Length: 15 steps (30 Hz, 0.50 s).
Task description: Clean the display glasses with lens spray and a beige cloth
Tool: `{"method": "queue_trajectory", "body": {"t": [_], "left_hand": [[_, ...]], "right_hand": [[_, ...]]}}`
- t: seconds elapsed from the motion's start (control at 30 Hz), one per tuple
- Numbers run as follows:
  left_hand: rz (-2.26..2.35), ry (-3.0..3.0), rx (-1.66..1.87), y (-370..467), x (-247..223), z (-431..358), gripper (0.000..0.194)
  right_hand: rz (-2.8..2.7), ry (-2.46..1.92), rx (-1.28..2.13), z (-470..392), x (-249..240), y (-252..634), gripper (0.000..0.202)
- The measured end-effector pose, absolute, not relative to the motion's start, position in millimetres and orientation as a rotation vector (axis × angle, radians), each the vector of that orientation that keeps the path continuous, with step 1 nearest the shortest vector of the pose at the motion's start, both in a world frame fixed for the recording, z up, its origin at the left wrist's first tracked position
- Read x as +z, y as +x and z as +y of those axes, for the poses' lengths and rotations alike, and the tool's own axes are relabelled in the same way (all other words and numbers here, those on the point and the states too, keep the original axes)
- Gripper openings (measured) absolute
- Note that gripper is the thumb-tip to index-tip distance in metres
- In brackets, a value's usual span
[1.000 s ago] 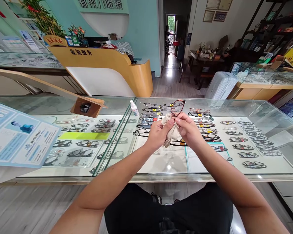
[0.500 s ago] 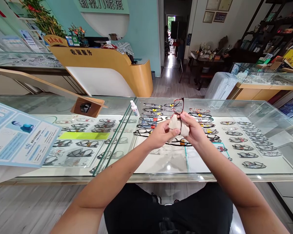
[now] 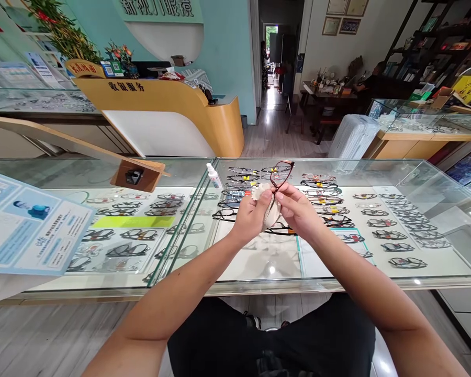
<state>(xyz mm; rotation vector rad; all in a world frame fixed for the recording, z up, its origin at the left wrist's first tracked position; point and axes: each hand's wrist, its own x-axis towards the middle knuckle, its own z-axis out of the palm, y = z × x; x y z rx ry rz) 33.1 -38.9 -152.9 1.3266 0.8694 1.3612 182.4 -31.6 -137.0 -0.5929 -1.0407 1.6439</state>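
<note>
The fingers of both hands are drawn in narrow and meet in front of the body: the left hand [image 3: 253, 214] pinches a pale cloth [image 3: 272, 213] between thumb and fingers, and the right hand [image 3: 298, 209] seems to grip the dark red glasses [image 3: 279, 177] low on the frame, though the exact contact is partly hidden. The glasses are held up above the bench [image 3: 255, 267], one lens standing clear of the fingertips and the rest lost behind cloth and knuckles. I judge the step in hand to be wiping, with the cloth bunched about the covered lower part; whether it touches a lens or only the frame I cannot tell. The next move, as I read it, calls for a steady right-hand hold and light thumb pressure through the cloth, since the thin frame could twist if the two hands pull against each other. Just beyond and around the hands lie rows of eyeglass frames [image 3: 335, 201], some with yellow or orange tags; whether those nearest rest on or under the glass is unclear. A white spray bottle [image 3: 214, 177] stands to the left of them, near the glass divide. Farther left are a yellow-green strip [image 3: 133, 222] and a blue printed leaflet [image 3: 33, 225].
</note>
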Motion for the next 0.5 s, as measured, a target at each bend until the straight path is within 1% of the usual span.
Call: {"method": "queue_trajectory", "body": {"t": [0.2,0.37,0.5], "left_hand": [[0.746,1.282,1.175,34,-154,-30,0.071],[0.768,1.316,1.220,30,-155,-22,0.074],[0.798,1.244,1.271,22,-150,-15,0.075]], "right_hand": [[-0.980,-0.646,1.620,-27,-133,189,0.041],[-1.018,-0.665,1.557,-23,-124,198,0.041],[-1.215,-0.682,1.448,-20,-124,205,0.032]]}}
